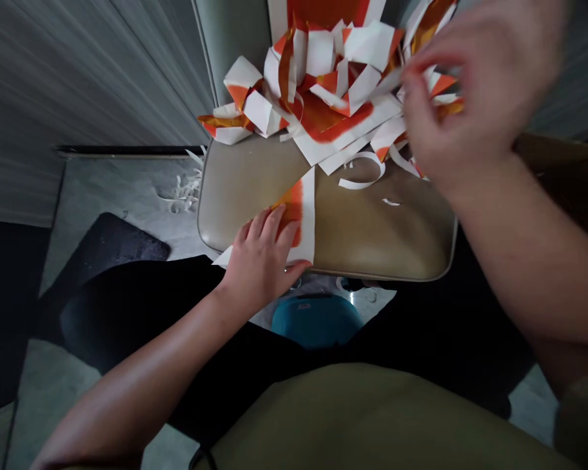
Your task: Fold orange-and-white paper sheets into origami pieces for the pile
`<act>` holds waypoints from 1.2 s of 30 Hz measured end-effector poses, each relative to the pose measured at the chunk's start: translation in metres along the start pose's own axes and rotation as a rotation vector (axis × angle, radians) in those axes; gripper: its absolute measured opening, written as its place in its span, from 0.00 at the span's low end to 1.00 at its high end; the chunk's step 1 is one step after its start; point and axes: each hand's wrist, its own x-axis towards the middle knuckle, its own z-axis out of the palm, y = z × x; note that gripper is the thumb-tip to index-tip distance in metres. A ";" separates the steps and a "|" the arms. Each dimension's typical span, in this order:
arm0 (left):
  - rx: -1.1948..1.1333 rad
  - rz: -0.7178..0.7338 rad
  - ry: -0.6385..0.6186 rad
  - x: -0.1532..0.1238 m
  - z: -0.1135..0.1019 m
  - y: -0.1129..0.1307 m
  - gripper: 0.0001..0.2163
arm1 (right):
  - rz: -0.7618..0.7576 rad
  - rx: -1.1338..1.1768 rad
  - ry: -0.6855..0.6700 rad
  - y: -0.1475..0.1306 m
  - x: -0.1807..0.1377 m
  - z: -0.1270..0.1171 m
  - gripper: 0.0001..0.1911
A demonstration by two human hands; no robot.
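My left hand lies flat, fingers stretched out, on a sheet of white paper with an orange-gold print, folded into a triangle near the front edge of the seat. Raised over the right side of the seat, my right hand is blurred by motion. Its thumb and forefinger meet in a pinch, with a thin white paper strip showing at the tips. Beyond my hands is a heap of folded white and orange papers, partly hidden by my right hand. Flat orange-printed sheets lie under its front.
The padded tan seat has a curled paper strip and small scraps on it. More paper shavings lie on the floor at left, near a dark flat slab. A teal object sits below, between my legs.
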 end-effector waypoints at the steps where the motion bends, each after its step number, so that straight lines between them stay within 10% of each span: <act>1: -0.002 -0.009 -0.006 0.000 0.000 0.001 0.28 | -0.130 -0.118 -0.054 -0.005 -0.009 0.006 0.20; 4: -0.007 -0.034 -0.028 0.002 0.000 0.003 0.28 | -0.174 -0.165 -0.217 -0.004 -0.034 0.027 0.11; 8: -0.007 -0.035 -0.037 0.003 0.000 0.003 0.29 | -0.172 -0.090 -0.109 -0.010 -0.068 0.036 0.07; 16: -0.024 -0.014 -0.012 0.003 0.009 0.000 0.29 | -0.241 0.019 -0.190 -0.085 -0.129 0.048 0.14; 36: -0.016 -0.220 0.084 -0.048 0.032 -0.049 0.34 | -0.129 0.056 -0.307 -0.086 -0.132 0.064 0.16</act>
